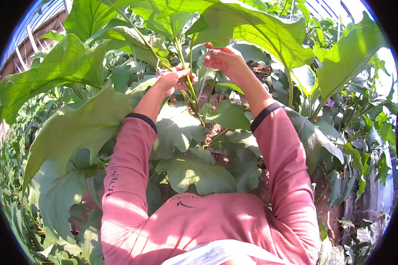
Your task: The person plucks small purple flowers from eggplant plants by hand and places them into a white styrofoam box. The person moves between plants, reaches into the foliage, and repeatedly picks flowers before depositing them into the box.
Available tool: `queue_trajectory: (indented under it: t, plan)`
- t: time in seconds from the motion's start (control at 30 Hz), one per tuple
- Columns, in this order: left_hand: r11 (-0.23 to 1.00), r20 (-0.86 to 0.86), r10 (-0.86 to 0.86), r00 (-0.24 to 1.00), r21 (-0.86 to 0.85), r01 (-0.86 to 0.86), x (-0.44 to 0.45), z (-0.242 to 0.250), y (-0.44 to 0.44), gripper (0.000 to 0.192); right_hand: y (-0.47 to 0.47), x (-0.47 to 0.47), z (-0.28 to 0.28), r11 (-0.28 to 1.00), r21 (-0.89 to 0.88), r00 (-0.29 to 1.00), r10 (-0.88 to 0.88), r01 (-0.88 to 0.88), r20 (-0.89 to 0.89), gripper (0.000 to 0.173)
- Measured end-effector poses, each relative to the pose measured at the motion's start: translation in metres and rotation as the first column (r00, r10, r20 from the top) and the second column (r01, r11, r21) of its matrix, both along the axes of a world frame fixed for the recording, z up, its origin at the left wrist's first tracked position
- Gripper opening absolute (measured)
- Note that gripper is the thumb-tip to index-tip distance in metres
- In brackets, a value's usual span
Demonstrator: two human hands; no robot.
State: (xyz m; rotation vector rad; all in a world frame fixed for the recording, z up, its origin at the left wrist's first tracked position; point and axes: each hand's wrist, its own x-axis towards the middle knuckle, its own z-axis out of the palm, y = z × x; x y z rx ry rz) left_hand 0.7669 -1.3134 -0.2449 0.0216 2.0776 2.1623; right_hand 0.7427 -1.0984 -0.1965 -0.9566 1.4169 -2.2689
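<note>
In the head view my left hand (176, 79) is closed around the green stems (190, 86) of a large-leaved plant, likely an eggplant. A small purple flower (160, 73) hangs beside its fingers. To the right, my right hand (225, 59) is raised just beside the stems, its fingers curled together under a broad leaf (232, 25). Whether those fingertips pinch anything thin, such as a string, I cannot tell. The stems rise from the base of the plant between my forearms.
Big lobed leaves (83, 126) spread at the left, and more leaves (351, 63) stand at the right. Lower leaves (199, 172) lie before my chest over reddish soil (215, 131). A framed structure (33, 36) runs along the upper left. Another purple flower (329, 103) shows at the right.
</note>
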Motion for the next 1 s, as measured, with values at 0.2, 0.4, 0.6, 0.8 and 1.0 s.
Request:
queue_trajectory:
  t: [0.2,0.4,0.6,0.8,1.0]
  plan:
    - [0.995,-0.087,0.055,0.995,-0.079,-0.062,-0.025,-0.008,0.022,0.016,-0.012,0.006,0.039,0.977,0.214,0.982,0.031,0.01,-0.186,0.032]
    - [0.99,-0.195,0.122,0.973,0.095,-0.105,-0.03,-0.009,0.052,0.015,-0.018,0.005,0.034,0.849,0.412,0.915,-0.183,0.331,-0.359,0.052]
    - [0.983,-0.178,0.15,0.973,0.132,-0.127,-0.025,-0.004,0.057,0.013,0.009,0.003,0.021,0.909,0.397,0.975,-0.038,0.124,-0.219,0.05]
    - [0.985,-0.174,0.15,0.973,0.115,-0.131,-0.025,-0.005,0.046,0.013,0.01,0.012,-0.031,0.874,0.443,0.949,-0.059,0.199,-0.309,0.032]
    - [0.985,-0.175,0.161,0.971,0.095,-0.146,-0.027,-0.002,0.055,0.012,0.005,0.022,-0.092,0.941,0.321,0.975,-0.034,0.106,-0.221,0.038]
